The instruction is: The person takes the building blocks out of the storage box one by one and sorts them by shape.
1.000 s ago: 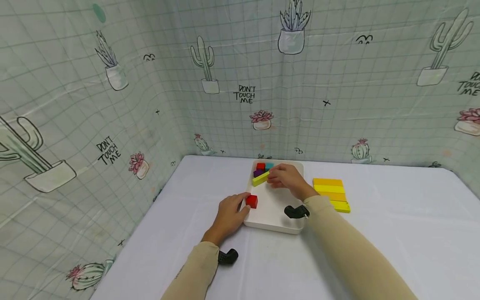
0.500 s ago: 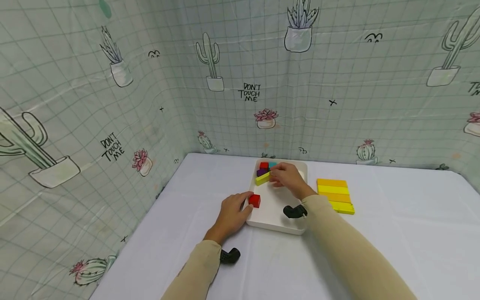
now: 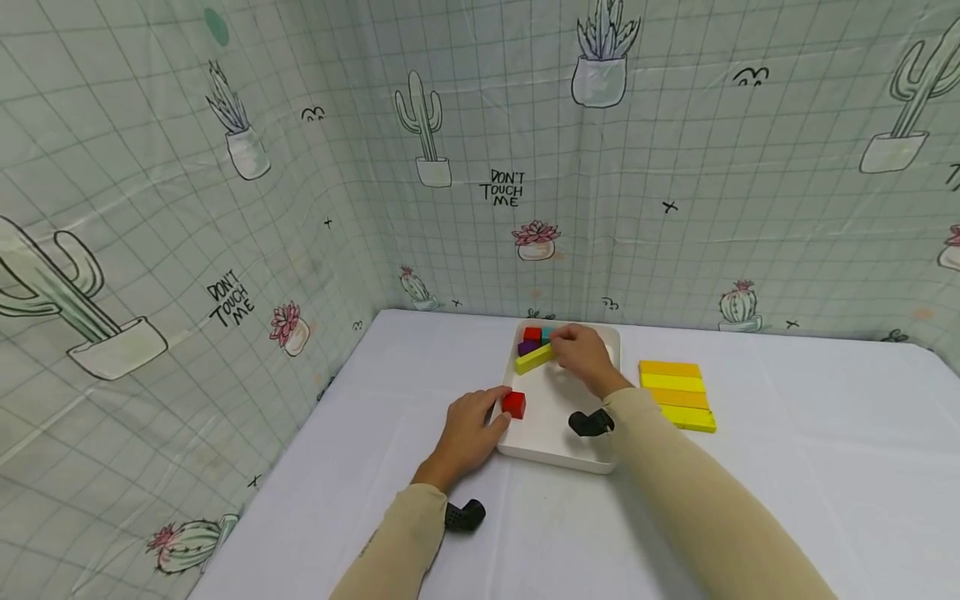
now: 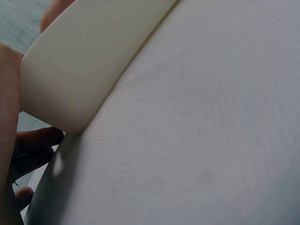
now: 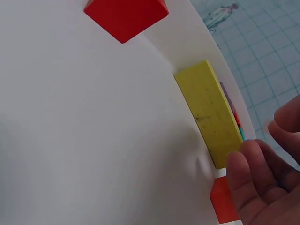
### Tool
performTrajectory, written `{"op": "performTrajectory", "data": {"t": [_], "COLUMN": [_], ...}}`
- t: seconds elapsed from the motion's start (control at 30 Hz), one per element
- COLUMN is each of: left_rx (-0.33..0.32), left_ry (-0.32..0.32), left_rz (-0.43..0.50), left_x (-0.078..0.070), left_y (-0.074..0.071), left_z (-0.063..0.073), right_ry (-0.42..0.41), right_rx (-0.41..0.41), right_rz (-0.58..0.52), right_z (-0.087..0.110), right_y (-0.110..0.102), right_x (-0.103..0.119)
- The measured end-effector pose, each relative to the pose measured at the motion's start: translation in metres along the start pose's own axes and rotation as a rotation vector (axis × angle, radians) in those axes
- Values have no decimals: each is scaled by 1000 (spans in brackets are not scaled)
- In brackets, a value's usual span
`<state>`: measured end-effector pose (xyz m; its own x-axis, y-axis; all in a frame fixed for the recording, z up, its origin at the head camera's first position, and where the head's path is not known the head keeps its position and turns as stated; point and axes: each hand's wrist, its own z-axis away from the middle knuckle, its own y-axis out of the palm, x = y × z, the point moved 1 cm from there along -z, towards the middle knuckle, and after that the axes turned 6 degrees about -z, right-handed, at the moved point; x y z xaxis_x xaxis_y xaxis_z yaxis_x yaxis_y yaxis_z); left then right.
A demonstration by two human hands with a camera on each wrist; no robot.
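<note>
In the head view, a white tray (image 3: pixel 555 458) lies on the table. My left hand (image 3: pixel 467 429) holds its left rim, thumb and index fingertip beside a red cube (image 3: pixel 514 405) inside. Its other fingers (image 4: pixel 37 143) show dark past the tray's corner in the left wrist view. A yellow block (image 3: pixel 533 359) lies near the tray's far left. My right hand (image 3: pixel 587 358) is at that block's right end; in the right wrist view, its thumb (image 5: pixel 287 119) stands apart from the fingers, which overlap the block's end. An orange block (image 5: pixel 224 200) shows beside those fingers.
Behind the yellow block sit a second red block (image 3: pixel 532 333), a purple block (image 3: pixel 528 347) and a teal block (image 3: pixel 547 333). Right of the tray, several yellow and orange strips (image 3: pixel 677 383) lie side by side on the white table (image 3: pixel 795 467). A patterned cloth (image 3: pixel 637 275) hangs behind.
The yellow block has come down onto the tray in front of the purple block. My right hand's fingers have loosened at its end. My left hand keeps its place at the rim.
</note>
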<state>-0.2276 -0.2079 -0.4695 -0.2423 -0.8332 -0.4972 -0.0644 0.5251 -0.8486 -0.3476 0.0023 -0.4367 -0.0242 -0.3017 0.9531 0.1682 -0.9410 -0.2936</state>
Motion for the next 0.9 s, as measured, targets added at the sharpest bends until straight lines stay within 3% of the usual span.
{"op": "performTrajectory", "data": {"t": [0.33, 0.9], "left_rx": [-15, 8], "left_ry": [30, -4], "left_rz": [0, 4], "left_x": [2, 0], "left_y": [0, -2], "left_z": [-1, -1], "right_ry": [-127, -187], "right_rx": [18, -26], "right_rz": [264, 299], "right_z": [-3, 2], "right_y": [-3, -5], "right_x": [-1, -3]}}
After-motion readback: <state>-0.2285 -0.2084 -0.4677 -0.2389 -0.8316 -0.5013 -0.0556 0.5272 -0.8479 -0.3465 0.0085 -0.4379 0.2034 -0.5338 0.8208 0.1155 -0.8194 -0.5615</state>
